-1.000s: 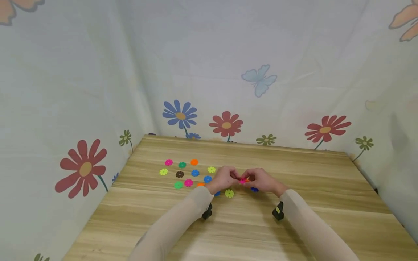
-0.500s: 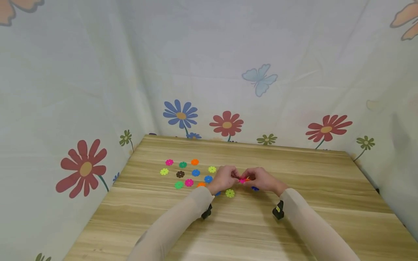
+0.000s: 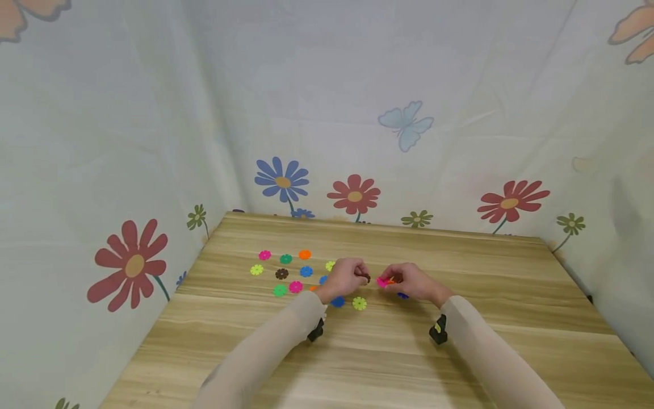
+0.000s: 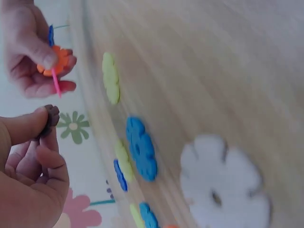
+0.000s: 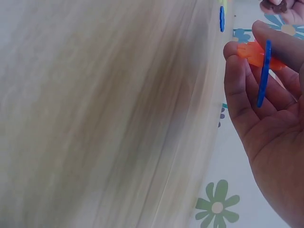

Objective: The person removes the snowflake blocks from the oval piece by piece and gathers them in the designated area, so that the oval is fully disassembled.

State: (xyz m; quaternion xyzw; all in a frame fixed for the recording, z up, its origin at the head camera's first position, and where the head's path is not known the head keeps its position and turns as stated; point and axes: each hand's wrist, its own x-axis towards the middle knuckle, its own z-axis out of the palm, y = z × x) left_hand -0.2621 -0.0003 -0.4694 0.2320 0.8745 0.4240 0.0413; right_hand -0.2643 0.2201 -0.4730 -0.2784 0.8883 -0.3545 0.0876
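Note:
My left hand (image 3: 347, 279) pinches a brown flower-shaped plastic disc (image 4: 50, 121) between thumb and fingers. Facing it, my right hand (image 3: 413, 282) grips a joined piece made of notched flower discs: an orange disc (image 5: 251, 53) between thumb and fingertips, a blue disc (image 5: 264, 76) standing crosswise on one side, and a pink disc (image 4: 56, 83) on the other. A short gap parts the brown disc from the pink one. Both hands are raised over the wooden table (image 3: 388, 363). Below the hands lies a yellow-green disc (image 3: 360, 303), with a dark blue disc (image 3: 337, 302) next to it.
Several loose flower discs lie left of my hands, among them a second brown disc (image 3: 282, 274), a green disc (image 3: 279, 290) and an orange disc (image 3: 304, 254). A white disc (image 4: 223, 185) lies near my left wrist. Flower-printed cloth (image 3: 317, 113) stands behind the table.
My hands, together at the pink disc before, have drawn apart. The left has shifted slightly left with the brown disc; the right stays nearly in place with the joined discs.

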